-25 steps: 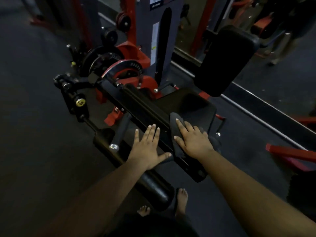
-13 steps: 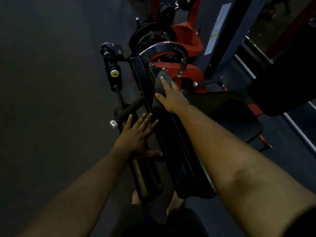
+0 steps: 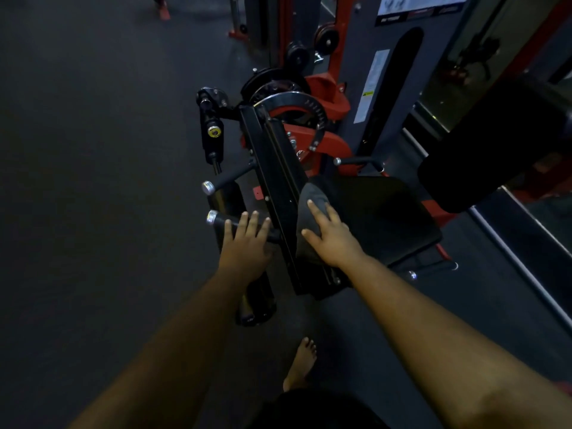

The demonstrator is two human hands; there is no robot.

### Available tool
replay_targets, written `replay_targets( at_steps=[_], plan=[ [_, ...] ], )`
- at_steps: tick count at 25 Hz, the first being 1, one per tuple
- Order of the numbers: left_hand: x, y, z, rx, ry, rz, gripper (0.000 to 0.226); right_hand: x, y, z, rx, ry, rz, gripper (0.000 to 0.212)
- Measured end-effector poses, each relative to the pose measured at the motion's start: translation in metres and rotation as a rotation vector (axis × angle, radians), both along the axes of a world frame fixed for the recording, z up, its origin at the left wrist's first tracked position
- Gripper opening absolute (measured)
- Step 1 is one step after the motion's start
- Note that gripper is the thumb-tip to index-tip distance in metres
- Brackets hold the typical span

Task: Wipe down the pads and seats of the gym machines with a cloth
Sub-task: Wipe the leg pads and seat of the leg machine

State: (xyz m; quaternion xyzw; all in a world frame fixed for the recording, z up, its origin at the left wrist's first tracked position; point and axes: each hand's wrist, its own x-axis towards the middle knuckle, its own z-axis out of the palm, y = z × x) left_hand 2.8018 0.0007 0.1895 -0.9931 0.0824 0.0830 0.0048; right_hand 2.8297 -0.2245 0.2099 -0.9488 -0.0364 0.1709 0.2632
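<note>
A: Where's the cloth (image 3: 309,218)?
B: Under the right hand (image 3: 332,239), fingers flat on it, at the seat (image 3: 383,218) edge beside the black frame (image 3: 278,187).
A: The left hand (image 3: 247,243)?
B: Spread open, resting on the roller pad (image 3: 241,258).
A: Much left?
B: Probably; the backrest (image 3: 495,144) looks untouched. Open floor (image 3: 93,181) lies left.

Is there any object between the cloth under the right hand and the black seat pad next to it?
Nothing visible. The right hand presses the cloth flat at the seat pad's left edge, beside the black metal arm; the pad surface to its right lies bare.
</note>
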Motion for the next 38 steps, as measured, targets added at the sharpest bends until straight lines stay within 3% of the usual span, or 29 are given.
replay_targets(
  at_steps=[6,10,14,17,19,22,24,27,30,34,38],
  plan=[
    [-0.06,-0.026,0.024,-0.127,0.192,0.001,0.075,-0.099,-0.038,-0.004,-0.035,-0.032,-0.003,0.06],
    [-0.081,-0.051,0.035,-0.233,0.166,0.015,0.082,-0.118,-0.065,0.005,-0.045,-0.15,0.029,0.051],
    [-0.087,-0.09,0.043,-0.264,0.039,-0.057,0.082,-0.128,-0.111,0.011,0.009,-0.2,-0.072,0.045],
    [-0.075,-0.132,0.048,-0.316,-0.069,-0.16,0.074,-0.118,-0.153,0.012,0.199,-0.186,-0.163,0.043],
    [-0.065,-0.166,0.049,-0.398,-0.036,-0.169,0.066,-0.101,-0.183,0.017,0.389,-0.162,-0.23,0.038],
    [-0.058,-0.228,0.046,-0.675,0.305,-0.016,0.065,-0.078,-0.226,0.025,0.665,-0.079,-0.41,0.032],
    [-0.054,-0.269,0.04,-0.833,0.421,0.062,0.063,-0.065,-0.249,0.028,0.852,0.025,-0.52,0.035],
    [-0.048,-0.316,0.037,-1.134,0.407,0.255,0.04,-0.054,-0.274,0.034,1.041,0.183,-0.575,0.045],
    [-0.044,-0.334,0.04,-1.254,0.313,0.379,0.022,-0.056,-0.287,0.04,1.107,0.228,-0.559,0.054],
    [-0.039,-0.342,0.052,-1.433,0.217,0.493,0.016,-0.072,-0.303,0.027,0.903,0.197,-0.353,0.078],
    [-0.035,-0.346,0.061,-1.655,0.273,0.558,0.019,-0.102,-0.302,0.022,0.412,-0.209,-0.207,0.075]
  ],
)
